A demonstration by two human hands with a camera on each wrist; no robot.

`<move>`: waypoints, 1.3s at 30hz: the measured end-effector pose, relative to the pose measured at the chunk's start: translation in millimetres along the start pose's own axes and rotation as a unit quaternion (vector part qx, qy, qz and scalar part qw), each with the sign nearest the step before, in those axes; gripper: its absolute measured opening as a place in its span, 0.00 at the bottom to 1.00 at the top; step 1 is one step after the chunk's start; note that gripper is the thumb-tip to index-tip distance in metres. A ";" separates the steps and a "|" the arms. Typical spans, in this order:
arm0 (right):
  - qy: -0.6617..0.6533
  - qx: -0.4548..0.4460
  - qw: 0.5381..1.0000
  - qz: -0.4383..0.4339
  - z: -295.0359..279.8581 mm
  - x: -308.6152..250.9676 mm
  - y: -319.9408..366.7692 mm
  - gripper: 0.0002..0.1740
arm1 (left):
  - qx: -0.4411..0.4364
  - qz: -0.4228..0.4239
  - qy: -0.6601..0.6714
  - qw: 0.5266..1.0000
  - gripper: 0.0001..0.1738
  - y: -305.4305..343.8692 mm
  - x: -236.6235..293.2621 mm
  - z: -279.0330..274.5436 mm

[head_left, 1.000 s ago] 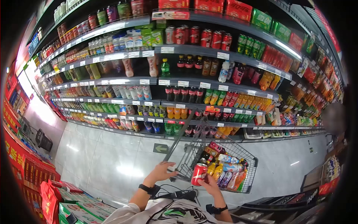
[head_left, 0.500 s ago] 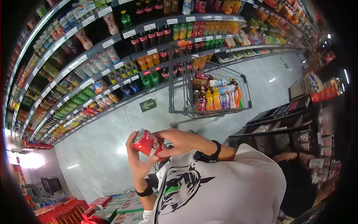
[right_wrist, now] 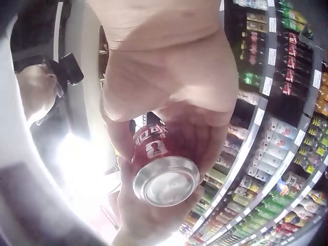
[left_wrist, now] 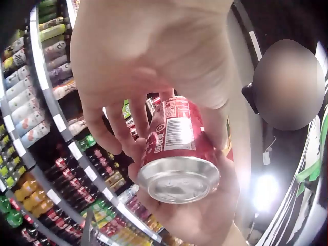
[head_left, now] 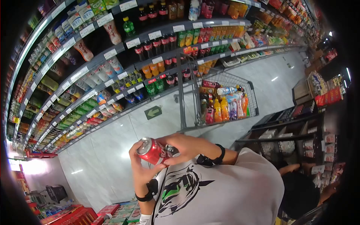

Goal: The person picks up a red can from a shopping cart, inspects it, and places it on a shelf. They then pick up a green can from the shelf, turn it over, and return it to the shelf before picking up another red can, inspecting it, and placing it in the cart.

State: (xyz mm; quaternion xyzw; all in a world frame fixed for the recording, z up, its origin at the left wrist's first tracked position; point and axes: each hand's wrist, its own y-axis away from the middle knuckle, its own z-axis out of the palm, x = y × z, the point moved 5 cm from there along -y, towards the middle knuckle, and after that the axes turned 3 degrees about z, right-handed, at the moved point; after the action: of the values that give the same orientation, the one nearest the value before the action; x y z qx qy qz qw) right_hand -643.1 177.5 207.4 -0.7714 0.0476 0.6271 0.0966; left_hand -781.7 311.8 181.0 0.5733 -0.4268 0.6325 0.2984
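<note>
A red soda can (head_left: pixel 151 150) is held between both hands in front of the chest, its silver top tilted up and to the left. My left hand (head_left: pixel 141 169) curls its fingers and thumb round the top end. From the right side my right hand (head_left: pixel 180 147) grips the lower part. In the left wrist view the can (left_wrist: pixel 177 134) shows a barcode and a silver end, with the left hand (left_wrist: pixel 148 56) above it. The right wrist view has the can (right_wrist: pixel 154 145) under the right hand (right_wrist: pixel 171 82), its other side partly covered by fingers.
A wire shopping cart (head_left: pixel 256 98) loaded with several bottles stands beyond the hands. Drink shelves (head_left: pixel 123 45) curve along the far side. Red boxes (head_left: pixel 75 215) are stacked at bottom left. Another person (head_left: pixel 300 183) is at the right, beside a dark rack (head_left: pixel 277 131).
The can has gone from the right hand alone, near the cart, to both hands at the chest. The view has turned and dropped. Since half a second ago little has moved.
</note>
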 end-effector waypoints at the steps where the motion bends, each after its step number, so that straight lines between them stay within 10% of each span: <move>1: 0.013 -0.003 1.000 0.006 -2.8 4.8 -5.9 0.35 | -0.011 0.002 -0.013 1.000 0.62 -5.7 -4.8 -4.9; 13: 0.004 -0.025 0.996 0.084 -41.6 28.9 -59.7 0.42 | -0.111 -0.011 0.010 0.994 0.57 -99.2 -19.1 -24.9; 24: 0.003 -0.023 0.998 0.057 14.1 14.1 -191.2 0.47 | -0.047 0.044 0.008 0.998 0.55 -148.3 -15.9 -158.0; 39: -0.066 0.064 0.983 0.159 49.4 27.4 -285.4 0.29 | 0.023 -0.090 0.053 0.994 0.35 -167.6 -51.5 -253.2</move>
State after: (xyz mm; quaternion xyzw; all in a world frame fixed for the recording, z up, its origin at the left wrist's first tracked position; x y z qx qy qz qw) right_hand -629.2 467.9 196.6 -0.7030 0.2030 0.6800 0.0475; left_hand -747.1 617.6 169.2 0.5816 -0.3424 0.6421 0.3636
